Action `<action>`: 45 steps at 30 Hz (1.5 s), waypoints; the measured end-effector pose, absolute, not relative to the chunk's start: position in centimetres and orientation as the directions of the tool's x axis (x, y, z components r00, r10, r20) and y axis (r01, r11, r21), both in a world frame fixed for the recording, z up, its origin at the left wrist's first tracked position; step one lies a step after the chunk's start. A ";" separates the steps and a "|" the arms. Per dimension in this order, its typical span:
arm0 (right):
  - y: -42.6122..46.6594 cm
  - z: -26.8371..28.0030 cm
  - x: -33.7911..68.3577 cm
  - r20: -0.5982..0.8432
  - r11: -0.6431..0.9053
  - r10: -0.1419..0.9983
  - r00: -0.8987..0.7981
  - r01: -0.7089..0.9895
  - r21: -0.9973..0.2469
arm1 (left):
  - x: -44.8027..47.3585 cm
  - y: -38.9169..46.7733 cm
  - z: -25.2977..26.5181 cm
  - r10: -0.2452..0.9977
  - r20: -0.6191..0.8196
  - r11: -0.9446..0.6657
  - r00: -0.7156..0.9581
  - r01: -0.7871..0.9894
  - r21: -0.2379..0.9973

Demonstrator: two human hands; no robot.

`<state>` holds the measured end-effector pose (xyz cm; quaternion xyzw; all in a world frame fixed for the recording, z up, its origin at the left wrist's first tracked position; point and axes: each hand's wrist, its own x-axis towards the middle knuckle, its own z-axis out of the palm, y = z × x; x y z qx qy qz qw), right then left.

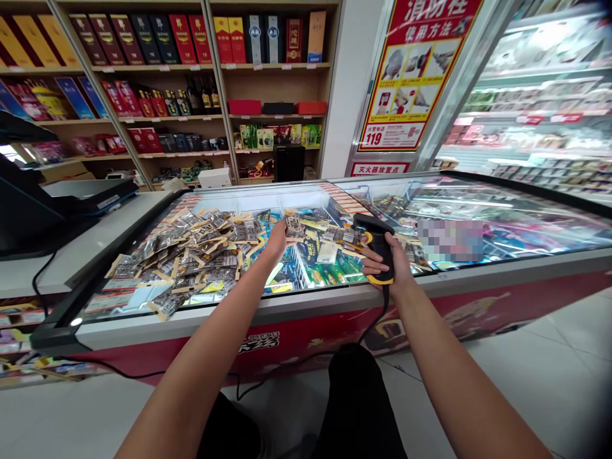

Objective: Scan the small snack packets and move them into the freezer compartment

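My left hand (276, 241) is closed on a small snack packet (293, 225), held up just above the freezer's glass lid. My right hand (396, 261) grips a black and yellow barcode scanner (381, 245) by its handle, its head tilted toward the left. From the handle a black cable (377, 319) hangs down in front of the freezer. To the left of my left hand a loose heap of similar packets (201, 245) covers the glass. A few more packets (347, 236) lie on the lid between my hands, close to the scanner.
The chest freezer (306, 296) has a grey front edge, with frozen goods visible through its glass. At left stands a counter (90, 236) with a dark machine (29, 197). Shelves of boxed goods (176, 38) line the back wall. The cable also runs low across the freezer front.
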<state>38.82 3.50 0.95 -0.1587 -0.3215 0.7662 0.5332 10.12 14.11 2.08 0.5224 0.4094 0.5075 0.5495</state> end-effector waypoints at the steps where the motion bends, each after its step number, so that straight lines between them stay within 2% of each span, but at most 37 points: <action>1: 3.5 1.1 38.4 0.089 -0.208 0.920 -0.382 -0.668 -0.715 | 10.1 14.1 2.1 0.981 0.037 0.007 0.192 -0.225 0.974; 4: 3.5 1.5 37.2 0.041 -0.204 0.921 -0.388 -0.570 -0.796 | 9.5 14.0 2.2 0.972 -0.021 0.093 0.233 -0.305 0.948; 6: 3.7 1.7 36.4 0.013 -0.221 0.922 -0.388 -0.551 -0.805 | 9.1 13.9 2.2 0.981 -0.032 0.080 0.191 -0.250 0.965; 8: 4.0 1.8 35.4 0.009 -0.221 0.924 -0.381 -0.556 -0.801 | 8.8 13.8 2.0 0.988 0.019 -0.003 0.152 -0.104 0.995; 10: 4.3 1.9 34.4 0.025 -0.213 0.923 -0.383 -0.564 -0.798 | 8.7 13.8 1.8 0.981 0.152 -0.167 0.120 0.118 0.979; 13: 4.7 1.8 32.8 0.037 -0.200 0.922 -0.384 -0.556 -0.807 | 8.5 13.3 1.6 0.924 0.379 -0.362 0.058 0.455 0.814; 15: 4.7 1.6 32.2 0.028 -0.193 0.928 -0.372 -0.542 -0.818 | 8.5 12.9 1.6 0.903 0.429 -0.350 0.011 0.599 0.720; 18: 4.5 1.3 31.9 0.016 -0.186 0.934 -0.358 -0.522 -0.832 | 8.4 12.5 1.7 0.909 0.416 -0.320 0.023 0.677 0.663; 22: 4.0 1.3 32.2 0.018 -0.180 0.934 -0.357 -0.513 -0.839 | 8.6 12.5 1.5 0.906 0.422 -0.340 0.041 0.666 0.664; 27: 3.8 1.4 32.1 -0.015 -0.234 0.901 -0.433 -0.457 -0.858 | 8.5 13.5 1.3 0.902 0.424 -0.315 -0.082 0.547 0.775; 31: 3.9 1.2 32.0 -0.046 -0.263 0.881 -0.470 -0.408 -0.875 | 8.2 14.8 1.0 0.919 0.354 -0.268 -0.175 0.382 0.884; 36: 3.9 1.0 32.0 -0.047 -0.252 0.891 -0.452 -0.405 -0.879 | 7.9 15.5 0.8 0.918 0.290 -0.209 -0.270 0.292 0.933; 45: 4.0 1.0 31.9 -0.028 -0.224 0.900 -0.434 -0.408 -0.885 | 7.9 15.1 0.9 0.948 0.231 -0.181 -0.217 0.227 0.957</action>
